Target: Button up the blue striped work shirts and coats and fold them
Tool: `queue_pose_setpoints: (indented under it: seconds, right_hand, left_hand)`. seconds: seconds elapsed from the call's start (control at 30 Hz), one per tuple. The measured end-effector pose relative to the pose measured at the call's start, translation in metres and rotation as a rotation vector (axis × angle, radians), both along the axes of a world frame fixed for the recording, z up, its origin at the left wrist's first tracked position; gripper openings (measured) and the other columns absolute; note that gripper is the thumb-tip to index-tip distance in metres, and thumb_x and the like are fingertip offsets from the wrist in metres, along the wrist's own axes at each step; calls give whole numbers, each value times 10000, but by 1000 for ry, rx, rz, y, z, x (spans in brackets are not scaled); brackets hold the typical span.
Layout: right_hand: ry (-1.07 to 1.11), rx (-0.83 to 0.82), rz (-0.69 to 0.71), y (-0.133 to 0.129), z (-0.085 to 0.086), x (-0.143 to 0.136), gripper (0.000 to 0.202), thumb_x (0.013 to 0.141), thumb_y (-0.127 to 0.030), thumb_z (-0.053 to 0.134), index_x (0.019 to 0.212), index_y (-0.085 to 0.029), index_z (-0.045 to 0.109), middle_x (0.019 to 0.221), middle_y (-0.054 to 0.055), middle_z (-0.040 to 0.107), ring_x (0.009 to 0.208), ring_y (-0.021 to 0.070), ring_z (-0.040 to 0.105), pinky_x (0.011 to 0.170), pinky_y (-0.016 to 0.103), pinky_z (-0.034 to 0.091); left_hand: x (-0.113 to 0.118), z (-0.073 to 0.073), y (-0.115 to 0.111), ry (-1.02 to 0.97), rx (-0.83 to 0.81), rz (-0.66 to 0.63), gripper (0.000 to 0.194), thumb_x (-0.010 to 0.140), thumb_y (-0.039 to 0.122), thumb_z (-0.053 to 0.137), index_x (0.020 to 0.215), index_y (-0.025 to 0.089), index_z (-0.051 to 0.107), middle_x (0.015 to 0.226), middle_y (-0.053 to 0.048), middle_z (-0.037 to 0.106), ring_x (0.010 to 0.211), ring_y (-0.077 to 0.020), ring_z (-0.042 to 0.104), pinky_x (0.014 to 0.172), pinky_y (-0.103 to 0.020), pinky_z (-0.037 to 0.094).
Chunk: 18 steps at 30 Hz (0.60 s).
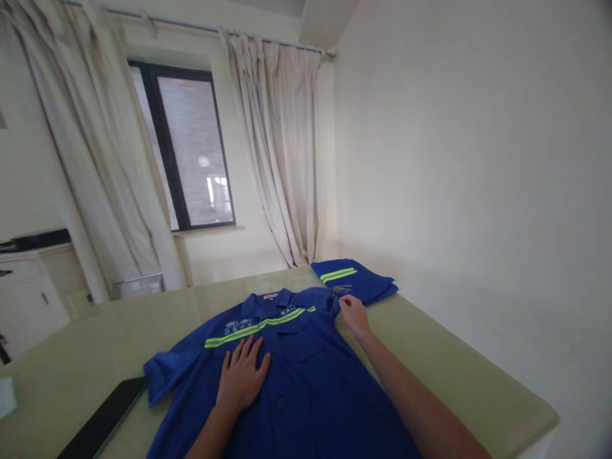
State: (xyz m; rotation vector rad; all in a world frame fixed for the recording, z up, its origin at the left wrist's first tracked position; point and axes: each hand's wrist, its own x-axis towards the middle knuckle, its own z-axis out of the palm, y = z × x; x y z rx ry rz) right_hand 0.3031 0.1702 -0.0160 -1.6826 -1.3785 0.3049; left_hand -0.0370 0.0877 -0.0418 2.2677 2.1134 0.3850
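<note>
A blue short-sleeved shirt (306, 376) with yellow-green stripes across the chest is spread front side up, its collar pointing away from me. My left hand (243, 373) lies flat on the chest below the stripe, fingers spread. At the sleeve on the right, my right hand (352, 312) is closed, its fingertips pinching the sleeve's edge. Just beyond that hand sits a folded blue garment (366, 280) with a similar stripe.
The pale green table (444, 357) meets a wall on the right. A dark flat object (105, 417) lies left of the shirt, and something white (6, 396) is at the left edge. Curtains and a window are behind, with a white cabinet (33, 293) at the left.
</note>
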Motion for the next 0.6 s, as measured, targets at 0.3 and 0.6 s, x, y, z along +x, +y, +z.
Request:
queue_pose_setpoints:
  seconds: [0.3,0.6]
  right_hand:
    - [63,-150,56,27,-4,-15,253,675,-392,808,767,-167,741,709,95,741,727,263,714,660,318,513]
    - [100,125,19,12,15,26,428,829,-584,605,775,-186,752,823,84,759,866,276,669,764,328,502]
  left_hand:
    - [6,5,-3,-5,9,12,614,979,555,354,1515,280,477,1624,-60,415,1515,-309,321,1234,-581,186]
    - [7,0,-2,-10,28,5,613,980,550,357,1511,269,481,1619,-72,422,1512,-315,319,1232,-583,182]
